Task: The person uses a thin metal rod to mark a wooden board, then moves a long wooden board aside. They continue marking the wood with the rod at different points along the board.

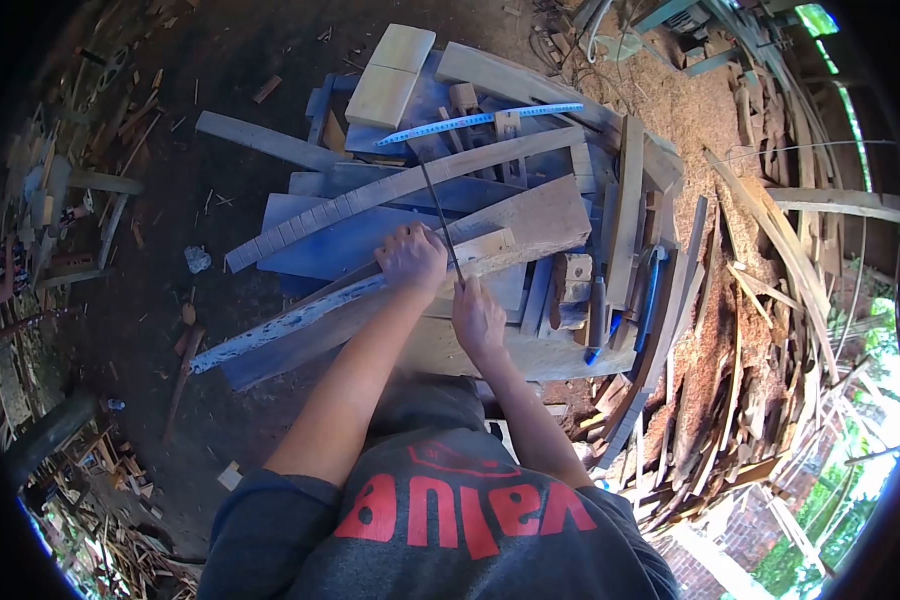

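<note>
My right hand (478,318) is closed round the near end of a saw (438,205), whose long thin dark blade is seen edge-on and points away from me. The blade crosses a pale wooden strip (492,243) lying on the bench. Left of the blade, my left hand (412,256) presses down with its fingers curled over the wood. A plank with a flaky whitish edge (290,322) extends from under that hand to the lower left. Beyond the hands lies a long strip with several cross marks (310,216). The saw's handle is hidden in my fist.
A blue measuring tape (480,119) lies across the far boards. A pale block (390,78) sits at the back. On the right are a drilled wooden block (572,290), a blue-handled tool (595,352) and an upright-lying plank (625,212). Sawdust (690,110) and scrap wood cover the ground.
</note>
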A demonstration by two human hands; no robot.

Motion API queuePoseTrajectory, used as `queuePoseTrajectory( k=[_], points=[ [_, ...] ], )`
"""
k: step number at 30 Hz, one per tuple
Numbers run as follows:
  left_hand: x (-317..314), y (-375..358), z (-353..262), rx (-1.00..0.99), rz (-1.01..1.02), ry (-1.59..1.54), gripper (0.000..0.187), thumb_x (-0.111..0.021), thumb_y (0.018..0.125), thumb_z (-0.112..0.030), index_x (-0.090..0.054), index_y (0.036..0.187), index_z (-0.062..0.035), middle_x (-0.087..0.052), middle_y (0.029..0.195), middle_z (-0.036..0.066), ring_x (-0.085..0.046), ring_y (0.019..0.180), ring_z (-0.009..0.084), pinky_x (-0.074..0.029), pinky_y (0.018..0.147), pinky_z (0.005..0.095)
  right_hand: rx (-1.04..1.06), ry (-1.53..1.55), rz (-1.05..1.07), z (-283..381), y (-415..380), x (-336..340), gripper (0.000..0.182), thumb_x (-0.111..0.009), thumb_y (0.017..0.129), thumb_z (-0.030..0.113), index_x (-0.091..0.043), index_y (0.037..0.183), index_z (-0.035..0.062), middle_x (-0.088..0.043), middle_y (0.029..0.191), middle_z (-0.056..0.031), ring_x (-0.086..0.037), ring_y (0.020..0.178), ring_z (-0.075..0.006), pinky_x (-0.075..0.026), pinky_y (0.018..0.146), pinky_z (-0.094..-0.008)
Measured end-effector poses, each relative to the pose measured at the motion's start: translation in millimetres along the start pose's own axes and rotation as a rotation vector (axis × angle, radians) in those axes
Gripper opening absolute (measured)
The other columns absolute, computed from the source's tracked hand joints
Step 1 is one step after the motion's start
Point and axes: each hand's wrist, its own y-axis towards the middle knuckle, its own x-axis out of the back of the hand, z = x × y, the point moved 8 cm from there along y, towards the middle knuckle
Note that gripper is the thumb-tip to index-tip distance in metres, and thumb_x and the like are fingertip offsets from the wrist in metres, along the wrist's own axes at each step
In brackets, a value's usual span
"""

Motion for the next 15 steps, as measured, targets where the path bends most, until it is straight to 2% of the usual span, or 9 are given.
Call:
queuePoseTrajectory(
  k=[4,8,10,13,15],
  points=[
    [-1.7,0.3,0.0,0.005,-0.013,-0.013,0.024,-0.051,0.087,-0.027,-0.069,0.092,-0.0124,-0.067,0.092,0.007,-0.062,0.09,0.0275,-0.044,0.078,0.0456,-0.042,0.022,0.067,-22.4,-50.2,-1.0,0.019,-0.053,0.094,0.021,-0.048,0.088,0.0044,-0.061,0.073,-0.0184,-0.063,0.065,-0.0392,-0.051,0.056,-0.0483],
    [-0.2,0.8,-2.7,0.0,-0.008,-0.003,0.024,-0.051,0.087,-0.027,-0.069,0.091,-0.0124,-0.067,0.092,0.008,-0.062,0.089,0.028,-0.044,0.077,0.0453,0.003,0.071,0.004,-9.2,-11.8,-1.0,0.019,-0.053,0.094,0.021,-0.048,0.086,0.0042,-0.062,0.074,-0.0197,-0.063,0.064,-0.0404,-0.051,0.055,-0.0492],
    [-0.5,0.7,-0.6,0.003,-0.012,-0.006,0.023,-0.051,0.087,-0.027,-0.069,0.089,-0.0123,-0.067,0.091,0.008,-0.062,0.087,0.0285,-0.044,0.077,0.0453,-0.018,0.091,-0.015,0.2,17.4,-6.5,0.018,-0.054,0.093,0.02,-0.049,0.087,0.0037,-0.062,0.074,-0.022,-0.061,0.065,-0.0433,-0.049,0.055,-0.0524],
    [0.3,-0.5,-1.0,-0.004,-0.019,-0.002,0.023,-0.051,0.086,-0.026,-0.069,0.088,-0.0123,-0.067,0.091,0.008,-0.062,0.087,0.0287,-0.044,0.077,0.0453,-0.049,0.088,0.03,-6.4,5.7,-9.3,0.018,-0.053,0.094,0.02,-0.049,0.087,0.0035,-0.063,0.073,-0.0228,-0.061,0.065,-0.0433,-0.049,0.056,-0.0525],
    [0.0,0.6,-1.7,0.0,-0.028,-0.021,0.023,-0.051,0.086,-0.026,-0.069,0.088,-0.0123,-0.067,0.091,0.008,-0.062,0.088,0.0287,-0.044,0.077,0.0455,-0.039,0.074,0.026,-19.8,-29.8,-5.1,0.02,-0.053,0.094,0.022,-0.049,0.086,0.0037,-0.063,0.072,-0.0218,-0.062,0.063,-0.042,-0.05,0.055,-0.0517]
  ],
)
